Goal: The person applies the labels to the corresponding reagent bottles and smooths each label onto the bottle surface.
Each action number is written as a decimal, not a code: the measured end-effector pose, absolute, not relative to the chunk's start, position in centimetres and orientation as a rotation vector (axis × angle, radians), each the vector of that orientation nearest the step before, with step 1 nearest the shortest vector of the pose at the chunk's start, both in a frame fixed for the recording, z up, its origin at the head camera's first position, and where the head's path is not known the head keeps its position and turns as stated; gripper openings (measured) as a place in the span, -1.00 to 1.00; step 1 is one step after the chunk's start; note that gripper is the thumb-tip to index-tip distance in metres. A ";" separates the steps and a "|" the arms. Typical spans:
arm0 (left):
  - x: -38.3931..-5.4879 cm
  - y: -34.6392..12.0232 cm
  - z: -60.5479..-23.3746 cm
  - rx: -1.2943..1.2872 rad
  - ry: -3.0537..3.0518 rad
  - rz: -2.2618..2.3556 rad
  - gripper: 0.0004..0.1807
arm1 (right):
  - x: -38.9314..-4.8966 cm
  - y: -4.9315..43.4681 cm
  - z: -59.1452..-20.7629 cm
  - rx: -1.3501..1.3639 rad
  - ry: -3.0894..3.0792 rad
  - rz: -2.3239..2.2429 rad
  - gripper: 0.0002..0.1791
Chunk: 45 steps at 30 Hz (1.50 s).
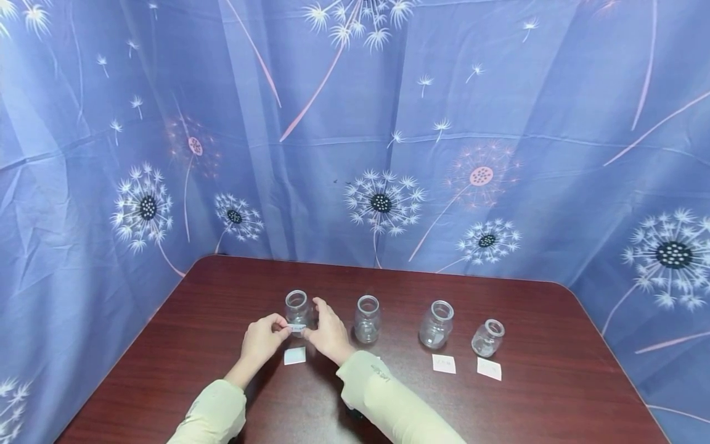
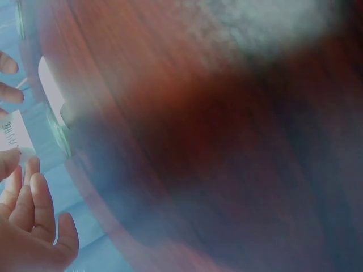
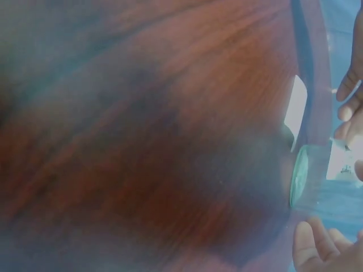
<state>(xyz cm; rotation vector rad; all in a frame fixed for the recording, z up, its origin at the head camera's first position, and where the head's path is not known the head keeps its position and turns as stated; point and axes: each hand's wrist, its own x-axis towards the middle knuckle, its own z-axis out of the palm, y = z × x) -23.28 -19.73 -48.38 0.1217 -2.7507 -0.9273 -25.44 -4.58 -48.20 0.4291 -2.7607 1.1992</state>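
Observation:
A clear glass jar (image 1: 297,302) stands upright at the table's left. In front of its side is a small white label (image 1: 297,328) with handwriting. My left hand (image 1: 263,341) pinches the label's left end between thumb and finger. On the other side, my right hand (image 1: 330,336) has its fingers extended along the jar and its thumb at the label's right end; whether that thumb touches it I cannot tell. In the right wrist view, the label (image 3: 339,161) lies against or close to the jar (image 3: 309,187). A white card (image 1: 294,356) lies in front of the jar.
Three more clear jars stand to the right: a tall one (image 1: 367,320), a wide one (image 1: 436,325) and a small one (image 1: 488,338). White cards (image 1: 444,364) (image 1: 489,369) lie before the last two. A blue dandelion-print curtain (image 1: 333,160) hangs behind the table (image 1: 543,394).

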 end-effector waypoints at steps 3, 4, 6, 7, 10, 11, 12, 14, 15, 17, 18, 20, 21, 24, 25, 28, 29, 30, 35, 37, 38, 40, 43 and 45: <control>-23.3 -19.7 -48.5 0.093 -2.732 -0.927 -0.89 | -25.7 -4.4 -47.9 0.449 -2.777 1.229 -0.25; -23.3 -19.7 -48.5 0.081 -2.724 -0.926 -0.89 | -25.8 -4.4 -47.8 0.455 -2.785 1.231 -0.25; -23.3 -19.7 -48.6 0.069 -2.711 -0.930 -0.89 | -25.9 -4.4 -47.6 0.470 -2.796 1.239 -0.25; -23.4 -19.7 -48.6 0.065 -2.706 -0.936 -0.89 | -25.9 -4.3 -47.6 0.479 -2.801 1.237 -0.26; -23.4 -19.8 -48.7 0.066 -2.692 -0.954 -0.87 | -26.1 -4.4 -47.5 0.501 -2.811 1.223 -0.30; -23.4 -19.8 -48.7 0.070 -2.691 -0.961 -0.87 | -26.1 -4.4 -47.5 0.508 -2.812 1.220 -0.31; -23.4 -19.8 -48.7 0.074 -2.691 -0.967 -0.87 | -26.1 -4.4 -47.5 0.512 -2.813 1.215 -0.33; -23.4 -19.9 -48.7 0.081 -2.697 -0.966 -0.87 | -26.2 -4.4 -47.5 0.518 -2.815 1.205 -0.34; -23.4 -19.9 -48.6 0.084 -2.702 -0.967 -0.86 | -26.2 -4.4 -47.5 0.520 -2.817 1.200 -0.34; -23.4 -20.0 -48.6 0.093 -2.712 -0.964 -0.84 | -26.2 -4.4 -47.5 0.525 -2.818 1.194 -0.35; -23.4 -20.0 -48.6 0.101 -2.716 -0.962 -0.82 | -26.2 -4.4 -47.5 0.528 -2.820 1.190 -0.35; -23.4 -20.0 -48.5 0.114 -2.720 -0.953 -0.78 | -26.2 -4.5 -47.6 0.532 -2.824 1.184 -0.35; -23.5 -20.0 -48.4 0.118 -2.724 -0.946 -0.76 | -26.2 -4.5 -47.6 0.534 -2.823 1.181 -0.35; -23.6 -20.0 -48.4 0.106 -2.728 -0.926 -0.66 | -26.2 -4.5 -47.6 0.534 -2.825 1.177 -0.36; -23.7 -20.0 -48.3 0.091 -2.728 -0.920 -0.61 | -26.2 -4.5 -47.7 0.534 -2.823 1.181 -0.36; -23.9 -20.1 -48.4 0.010 -2.722 -0.912 -0.44 | -26.2 -4.6 -47.9 0.528 -2.824 1.173 -0.37; -23.9 -20.2 -48.4 -0.022 -2.721 -0.908 -0.39 | -26.2 -4.7 -47.9 0.526 -2.825 1.174 -0.37; -23.9 -20.2 -48.4 -0.049 -2.722 -0.903 -0.36 | -26.2 -4.7 -48.0 0.524 -2.826 1.171 -0.37; -24.1 -20.3 -48.5 -0.127 -2.732 -0.863 -0.33 | -26.1 -4.7 -48.0 0.527 -2.803 1.172 -0.36; -24.1 -20.3 -48.5 -0.129 -2.733 -0.836 -0.34 | -26.0 -4.7 -48.1 0.528 -2.788 1.169 -0.37; -24.1 -20.4 -48.4 -0.131 -2.732 -0.821 -0.35 | -26.0 -4.7 -48.1 0.526 -2.786 1.166 -0.38; -24.1 -20.4 -48.3 -0.137 -2.728 -0.789 -0.38 | -26.0 -4.7 -48.3 0.530 -2.788 1.157 -0.40; -24.0 -20.6 -48.1 -0.168 -2.715 -0.728 -0.44 | -26.2 -4.4 -48.5 0.573 -2.788 1.134 -0.41; -23.9 -20.8 -48.1 -0.198 -2.703 -0.685 -0.47 | -26.3 -4.2 -48.5 0.616 -2.788 1.116 -0.42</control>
